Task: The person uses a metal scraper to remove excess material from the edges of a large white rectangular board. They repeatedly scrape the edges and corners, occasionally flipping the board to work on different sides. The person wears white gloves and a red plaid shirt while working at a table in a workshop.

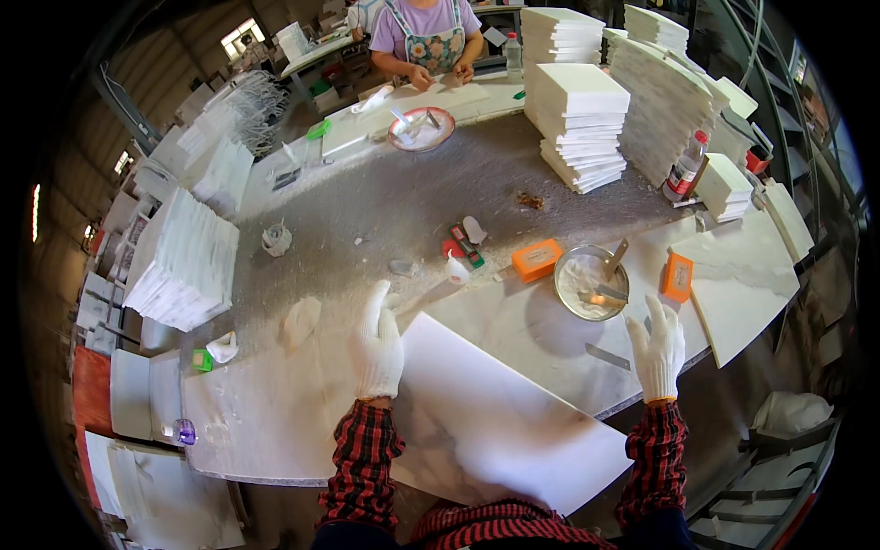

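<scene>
White slab (500, 412) under left hand (377, 344), fingers flat; right hand (658, 348) fingers spread, empty.

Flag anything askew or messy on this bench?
The white tile under the left hand lies skewed, its near edge overhanging the table. Brown crumbs and white smears dirty the grey top. The right hand holds nothing.

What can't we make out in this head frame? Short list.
- White tile, head view: its near edge is hidden by the person's plaid shirt at the bottom edge.
- Left hand: glove covers it; whether it presses or just rests on the tile cannot be told.
- Right hand: raised near the table edge; contact unclear.
- Metal bowl: pale contents, too small to identify.
- Co-worker: cut off by the top edge.
</scene>
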